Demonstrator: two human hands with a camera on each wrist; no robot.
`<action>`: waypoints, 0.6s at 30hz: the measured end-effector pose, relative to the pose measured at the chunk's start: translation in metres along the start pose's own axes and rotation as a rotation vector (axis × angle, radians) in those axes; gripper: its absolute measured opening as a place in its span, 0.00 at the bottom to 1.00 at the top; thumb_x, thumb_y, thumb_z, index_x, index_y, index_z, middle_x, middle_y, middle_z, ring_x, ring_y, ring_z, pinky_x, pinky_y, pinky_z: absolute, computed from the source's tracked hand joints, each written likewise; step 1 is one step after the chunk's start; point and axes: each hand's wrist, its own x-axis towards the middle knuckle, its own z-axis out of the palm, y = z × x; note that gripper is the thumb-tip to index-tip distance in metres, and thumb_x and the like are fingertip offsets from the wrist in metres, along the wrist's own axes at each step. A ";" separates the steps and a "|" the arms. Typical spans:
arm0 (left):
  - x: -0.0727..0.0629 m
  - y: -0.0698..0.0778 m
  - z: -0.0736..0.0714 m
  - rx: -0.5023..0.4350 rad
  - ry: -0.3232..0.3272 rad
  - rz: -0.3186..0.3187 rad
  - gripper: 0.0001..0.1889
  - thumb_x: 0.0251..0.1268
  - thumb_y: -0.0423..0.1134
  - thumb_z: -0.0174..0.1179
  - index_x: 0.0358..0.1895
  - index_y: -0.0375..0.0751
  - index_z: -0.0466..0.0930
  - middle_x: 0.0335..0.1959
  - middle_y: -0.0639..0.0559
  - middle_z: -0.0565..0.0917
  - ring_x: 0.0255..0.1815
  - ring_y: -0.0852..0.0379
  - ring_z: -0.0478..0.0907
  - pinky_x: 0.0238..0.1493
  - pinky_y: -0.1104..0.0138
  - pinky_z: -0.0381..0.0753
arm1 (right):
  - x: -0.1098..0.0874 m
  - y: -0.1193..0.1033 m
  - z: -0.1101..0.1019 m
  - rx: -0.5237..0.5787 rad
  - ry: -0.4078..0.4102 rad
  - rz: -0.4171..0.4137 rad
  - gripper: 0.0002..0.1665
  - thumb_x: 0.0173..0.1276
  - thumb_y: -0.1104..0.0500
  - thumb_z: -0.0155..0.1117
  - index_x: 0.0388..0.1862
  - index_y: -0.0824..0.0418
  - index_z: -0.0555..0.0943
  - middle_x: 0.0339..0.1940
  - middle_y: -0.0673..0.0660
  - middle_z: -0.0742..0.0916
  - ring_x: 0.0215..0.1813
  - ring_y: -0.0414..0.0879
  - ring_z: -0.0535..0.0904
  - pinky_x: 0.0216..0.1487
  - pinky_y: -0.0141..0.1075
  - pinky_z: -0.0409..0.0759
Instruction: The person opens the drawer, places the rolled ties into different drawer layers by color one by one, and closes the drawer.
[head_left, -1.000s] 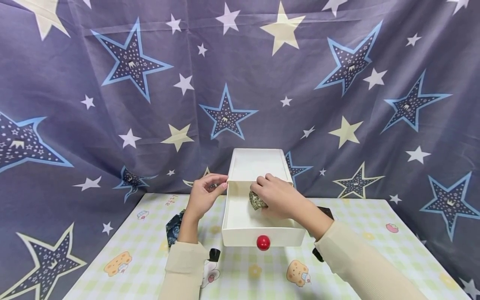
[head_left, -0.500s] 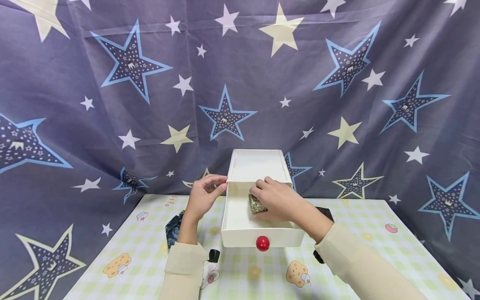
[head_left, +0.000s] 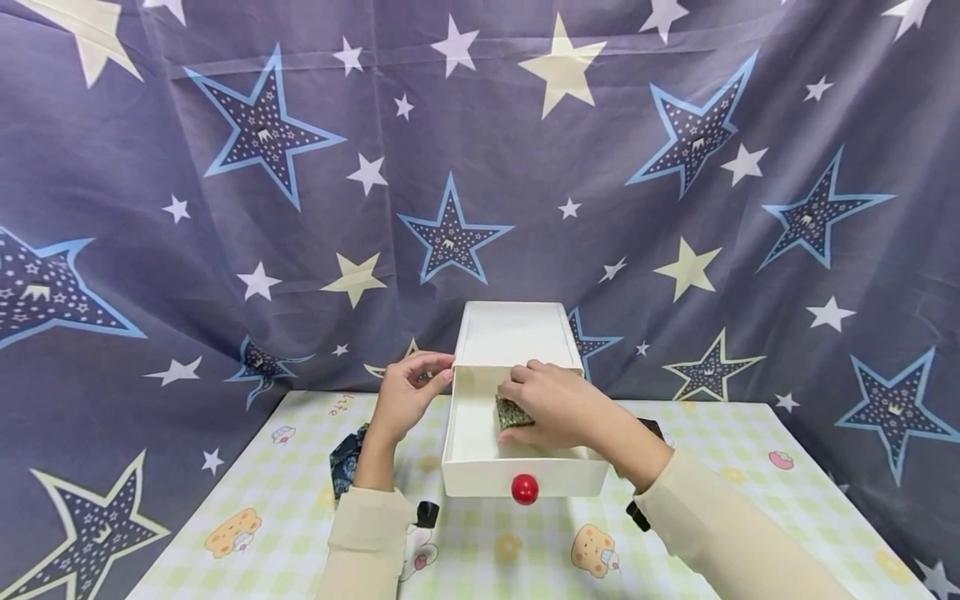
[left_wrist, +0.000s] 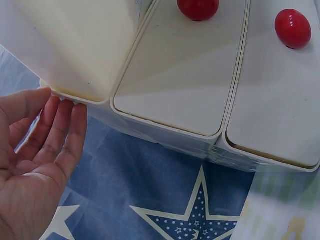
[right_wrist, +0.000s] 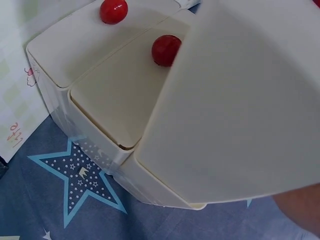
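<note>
A white drawer cabinet (head_left: 513, 333) stands on the table, its top drawer (head_left: 525, 477) pulled out toward me, with a red round knob (head_left: 525, 489). Inside that drawer my right hand (head_left: 558, 408) grips a small greenish speckled piece (head_left: 513, 414), fingers over its top and thumb at its near side. Its kind cannot be told. In the right wrist view the drawer's side hides the fingers. My left hand (head_left: 408, 392) touches the cabinet's left front edge. In the left wrist view, the left hand's nearly straight fingers (left_wrist: 65, 130) rest against the cabinet's side.
Two lower drawers (left_wrist: 175, 70) with red knobs are closed below. A dark blue patterned cloth-like thing (head_left: 347, 458) lies left of the cabinet, and a black object (head_left: 649, 427) shows behind the right forearm. The checked tablecloth (head_left: 300, 517) meets a starry curtain (head_left: 375, 208) behind.
My right hand, with the speckled piece, has lowered slightly toward the front of the drawer. The left hand stays at the cabinet's edge.
</note>
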 end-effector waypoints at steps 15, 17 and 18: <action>0.000 0.001 0.000 0.002 -0.004 0.019 0.12 0.65 0.33 0.71 0.50 0.36 0.88 0.49 0.42 0.86 0.49 0.52 0.84 0.45 0.69 0.81 | -0.013 -0.002 -0.018 -0.015 0.150 -0.082 0.22 0.71 0.42 0.69 0.50 0.57 0.86 0.40 0.50 0.86 0.42 0.47 0.80 0.47 0.42 0.80; -0.001 0.002 0.000 0.001 -0.005 0.021 0.11 0.65 0.31 0.71 0.50 0.36 0.88 0.49 0.42 0.86 0.49 0.51 0.84 0.45 0.68 0.81 | -0.016 -0.003 -0.019 -0.014 0.198 -0.102 0.20 0.70 0.43 0.70 0.49 0.57 0.85 0.39 0.50 0.86 0.40 0.47 0.79 0.46 0.42 0.80; -0.001 0.003 0.001 0.001 -0.006 0.022 0.11 0.65 0.30 0.70 0.50 0.35 0.88 0.49 0.42 0.86 0.50 0.50 0.84 0.45 0.68 0.81 | -0.017 -0.004 -0.019 -0.013 0.221 -0.114 0.20 0.70 0.44 0.71 0.48 0.57 0.85 0.38 0.50 0.85 0.40 0.47 0.79 0.45 0.42 0.79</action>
